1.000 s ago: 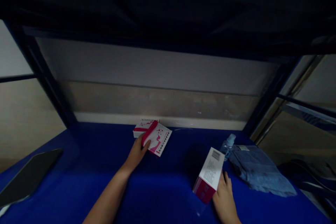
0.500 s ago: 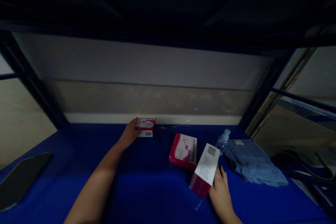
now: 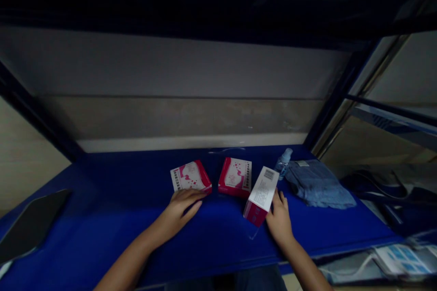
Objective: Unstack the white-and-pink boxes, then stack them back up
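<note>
My left hand (image 3: 179,213) rests at the near edge of a pink-and-white box (image 3: 191,177) that lies flat and turned at an angle. Its fingers are stretched along that edge, with the thumb apart. My right hand (image 3: 280,218) is against the right side of another box (image 3: 262,193), which stands on its narrow side with a barcode face up. The fingers there are extended; the box partly hides the thumb side. Between the two, a third pink-and-white box (image 3: 236,176) lies flat, close to the one at my right hand.
A small clear spray bottle (image 3: 283,163) stands behind my right hand, beside a folded blue cloth (image 3: 317,184). At far left on the blue tabletop (image 3: 112,218) lies a dark flat tablet-like thing (image 3: 34,223). Blue frame posts (image 3: 327,100) rise at the sides.
The left box has come nearer from the back edge and turned, with my left hand moving right and toward me. My right hand stays beside its box. The view has shifted slightly.
</note>
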A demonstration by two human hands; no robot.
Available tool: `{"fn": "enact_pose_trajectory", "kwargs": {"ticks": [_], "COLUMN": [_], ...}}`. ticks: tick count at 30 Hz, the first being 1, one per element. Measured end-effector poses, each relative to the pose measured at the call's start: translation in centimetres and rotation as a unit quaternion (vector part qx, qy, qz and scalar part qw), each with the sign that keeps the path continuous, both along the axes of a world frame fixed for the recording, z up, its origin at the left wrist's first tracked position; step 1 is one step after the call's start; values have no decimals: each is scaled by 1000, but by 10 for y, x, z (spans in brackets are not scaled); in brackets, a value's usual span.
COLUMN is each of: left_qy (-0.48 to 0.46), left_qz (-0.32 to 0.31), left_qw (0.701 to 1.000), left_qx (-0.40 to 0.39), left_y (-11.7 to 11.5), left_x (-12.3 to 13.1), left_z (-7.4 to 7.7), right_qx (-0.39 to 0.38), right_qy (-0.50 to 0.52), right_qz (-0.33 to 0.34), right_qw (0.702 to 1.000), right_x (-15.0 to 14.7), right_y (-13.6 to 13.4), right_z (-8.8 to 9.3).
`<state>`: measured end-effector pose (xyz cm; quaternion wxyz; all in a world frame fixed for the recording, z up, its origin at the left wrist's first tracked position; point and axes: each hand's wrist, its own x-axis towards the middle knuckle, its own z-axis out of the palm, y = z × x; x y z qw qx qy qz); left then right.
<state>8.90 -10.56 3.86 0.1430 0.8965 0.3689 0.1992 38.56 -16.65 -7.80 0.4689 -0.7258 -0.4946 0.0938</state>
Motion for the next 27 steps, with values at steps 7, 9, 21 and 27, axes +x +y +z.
{"fn": "enact_pose_trajectory", "kwargs": {"ticks": [7, 9, 21, 27], "left_qy": [2, 9, 192, 175], "left_qz": [-121, -127, 32, 41], "left_qw": [986, 986, 981, 984], "left_qx": [-111, -108, 7, -12], "left_y": [-24, -22, 47, 60], "left_x": [23, 32, 123, 113], "left_z": [23, 22, -20, -12], "right_qx": [60, 82, 124, 108], "right_qy": [209, 262, 427, 449], "right_qz": [16, 4, 89, 124], "right_qw": [976, 962, 892, 878], "right_x": [12, 16, -21, -25], "right_y": [1, 6, 30, 27], "right_z": [22, 30, 62, 81]}}
